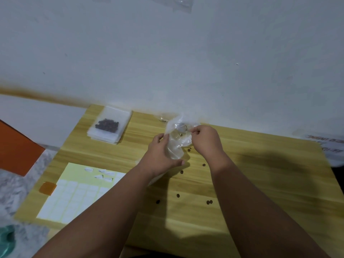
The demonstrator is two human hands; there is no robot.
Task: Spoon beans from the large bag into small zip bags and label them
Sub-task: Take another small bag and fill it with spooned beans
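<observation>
Clear bag (176, 146) far centre on worktop (260, 183). Left hand (160, 151) fingers wrap its body, right hand (206, 140) fingers pinch rim. My advice: spread mouth wide, hold upright. Loose beans (178, 195) lie scattered nearby.

We see a pale wooden table (260, 183) set against a white wall (167, 53). At nine o'clock an orange panel (16, 151) lies below a white board (41, 121). At eight o'clock a teal object (7, 239) rests on a grey marbled surface (14, 192). At three o'clock there is a lettered paper (327, 144).
</observation>
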